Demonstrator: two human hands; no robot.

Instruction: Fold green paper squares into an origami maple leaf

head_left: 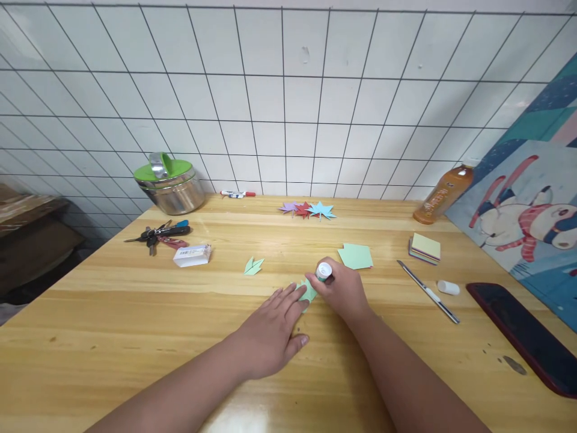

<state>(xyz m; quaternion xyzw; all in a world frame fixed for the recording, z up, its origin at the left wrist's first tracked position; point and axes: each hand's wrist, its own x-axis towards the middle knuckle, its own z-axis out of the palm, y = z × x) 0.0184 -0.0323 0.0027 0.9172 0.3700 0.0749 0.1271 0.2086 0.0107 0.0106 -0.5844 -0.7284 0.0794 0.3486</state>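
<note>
My left hand (277,331) lies flat on the table, its fingertips pressing on a small folded green paper piece (309,293). In my right hand (343,290) is a glue stick (323,272), gripped upright with its white end up and its lower end at the green paper. The fingers hide where the stick meets the paper. Left of there lies another folded green paper piece (253,266) with pointed tips. Behind my right hand rests a flat green paper sheet (356,256). A white cap (448,287) lies on its side at the right.
Folded paper leaves (321,210), a marker (237,194) and a lidded steel pot (170,186) stand along the wall. Keys (157,234) and a small white box (192,255) lie left. Right are a bottle (445,192), a paper stack (425,248), a utility knife (428,291) and a phone (527,334).
</note>
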